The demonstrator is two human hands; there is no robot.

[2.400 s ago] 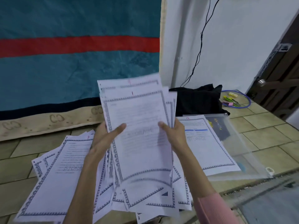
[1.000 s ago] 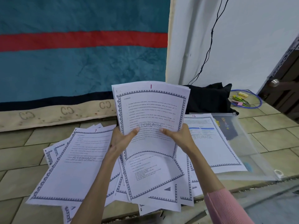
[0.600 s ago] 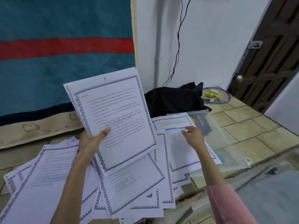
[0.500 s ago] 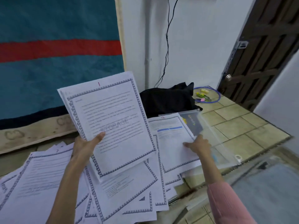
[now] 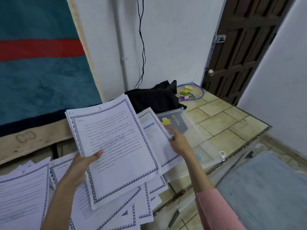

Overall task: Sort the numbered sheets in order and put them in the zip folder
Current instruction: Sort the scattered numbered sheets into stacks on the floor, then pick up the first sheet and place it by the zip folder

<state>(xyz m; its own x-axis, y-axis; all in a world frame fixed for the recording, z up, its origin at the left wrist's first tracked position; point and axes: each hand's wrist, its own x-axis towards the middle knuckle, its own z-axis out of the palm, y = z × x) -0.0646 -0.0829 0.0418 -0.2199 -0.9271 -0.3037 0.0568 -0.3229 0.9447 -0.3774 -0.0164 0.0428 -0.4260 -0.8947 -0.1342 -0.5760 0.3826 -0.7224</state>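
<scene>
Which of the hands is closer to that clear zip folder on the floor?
The right hand: it reaches over the zip folder, at the sheet lying on it. The left hand is off to the folder's left, holding the sheet stack.

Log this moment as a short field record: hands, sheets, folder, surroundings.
left hand: grips the stack of sheets, red 1 on the top page
right hand: reaches toward the sheet with blue bar, touching its edge
zip folder: clear, flat on the tiled floor, partly under that sheet
loose sheets: spread at lower left
black cloth: behind the folder
</scene>
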